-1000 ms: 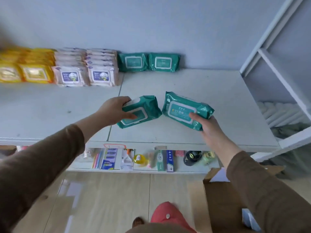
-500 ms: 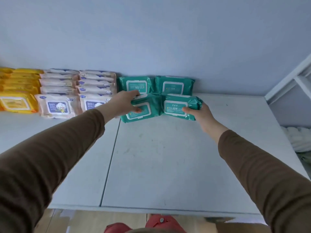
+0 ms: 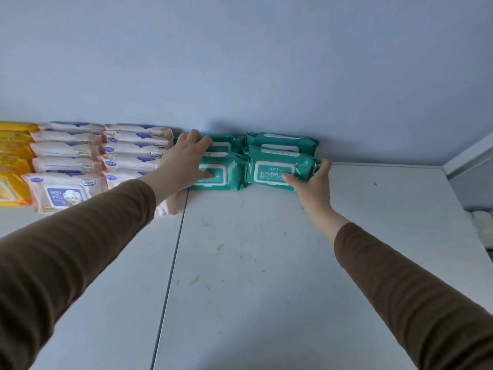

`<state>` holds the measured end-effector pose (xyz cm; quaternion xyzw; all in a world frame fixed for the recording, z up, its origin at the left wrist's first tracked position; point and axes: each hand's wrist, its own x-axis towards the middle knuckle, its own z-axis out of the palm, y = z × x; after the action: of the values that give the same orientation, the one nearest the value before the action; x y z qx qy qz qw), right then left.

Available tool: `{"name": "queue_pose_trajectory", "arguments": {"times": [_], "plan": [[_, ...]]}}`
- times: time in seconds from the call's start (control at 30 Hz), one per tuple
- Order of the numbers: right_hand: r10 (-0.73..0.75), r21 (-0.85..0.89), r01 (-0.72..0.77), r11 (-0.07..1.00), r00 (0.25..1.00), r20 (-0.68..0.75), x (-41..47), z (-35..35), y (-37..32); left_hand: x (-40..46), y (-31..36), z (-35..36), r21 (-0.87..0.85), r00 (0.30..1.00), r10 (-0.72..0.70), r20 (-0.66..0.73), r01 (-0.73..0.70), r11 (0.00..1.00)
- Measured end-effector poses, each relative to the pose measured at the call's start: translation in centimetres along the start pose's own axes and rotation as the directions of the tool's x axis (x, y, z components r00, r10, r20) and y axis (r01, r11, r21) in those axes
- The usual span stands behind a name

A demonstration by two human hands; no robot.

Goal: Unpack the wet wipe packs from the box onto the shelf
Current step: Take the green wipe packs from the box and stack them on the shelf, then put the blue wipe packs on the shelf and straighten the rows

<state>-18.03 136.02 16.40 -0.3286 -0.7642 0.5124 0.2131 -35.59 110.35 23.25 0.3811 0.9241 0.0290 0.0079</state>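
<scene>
Two green wet wipe packs stand at the back of the white shelf [image 3: 266,263], in front of two more green packs [image 3: 282,138] against the blue wall. My left hand [image 3: 186,161] holds the left front pack [image 3: 229,172], fingers over its top and thumb on its white lid. My right hand [image 3: 312,180] holds the right front pack [image 3: 277,168] at its right end, thumb on the front label. Both front packs rest on the shelf. The box is out of view.
Rows of pink-and-white wipe packs [image 3: 64,192] stand left of the green ones, and yellow packs [image 3: 13,182] fill the far left. A white shelf frame [image 3: 469,153] rises at the right edge, with white cloth [image 3: 482,222] beyond it.
Both hands carried the two green packs up from the shelf's front to the back and set them down in front of the earlier green pair. The camera view moved closer.
</scene>
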Motion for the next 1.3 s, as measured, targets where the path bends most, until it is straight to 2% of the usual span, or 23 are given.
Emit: {"name": "queue_pose_trajectory", "arguments": {"times": [0.1,0.3,0.4,0.5,0.6,0.7,0.93,1.17,1.3], "plan": [[-0.025,-0.091,0.029,0.995,0.999,0.043,0.3,0.6,0.4,0.2,0.1,0.6,0.075,1.000,0.010,-0.020,-0.008,0.997],[0.018,-0.226,0.012,0.974,0.991,0.130,2.0,0.4,-0.3,0.9,0.8,0.0,0.041,0.999,-0.040,0.002,0.040,0.998],[0.049,-0.264,-0.031,0.964,0.997,0.063,1.2,0.3,-0.9,0.4,1.9,0.1,0.056,0.997,-0.072,-0.015,0.073,0.996],[0.072,-0.342,-0.078,0.936,0.997,-0.028,-0.5,-0.3,-1.4,-0.8,3.0,0.7,0.096,0.992,-0.072,-0.101,0.082,0.992],[0.062,-0.363,-0.061,0.930,0.998,-0.007,-3.2,-1.6,-1.4,-3.0,4.4,0.9,0.111,0.981,-0.026,-0.193,0.049,0.993],[0.017,-0.432,0.025,0.902,0.996,0.092,-7.7,-3.6,-1.0,-6.3,6.7,1.1,0.073,0.976,0.006,-0.217,0.010,0.997],[-0.142,-0.533,0.238,0.812,0.966,0.216,-23.0,-11.1,1.0,-18.8,15.4,2.7,-0.152,0.989,0.079,-0.126,-0.098,0.983],[-0.312,-0.609,0.379,0.697,0.925,0.218,-37.6,-21.2,5.5,-31.2,26.4,4.5,-0.235,0.965,0.237,-0.115,-0.258,0.937],[-0.288,-0.637,0.315,0.704,0.946,0.150,-42.9,-27.5,9.8,-35.1,33.5,6.1,-0.250,0.926,0.358,-0.117,-0.376,0.892]]}}
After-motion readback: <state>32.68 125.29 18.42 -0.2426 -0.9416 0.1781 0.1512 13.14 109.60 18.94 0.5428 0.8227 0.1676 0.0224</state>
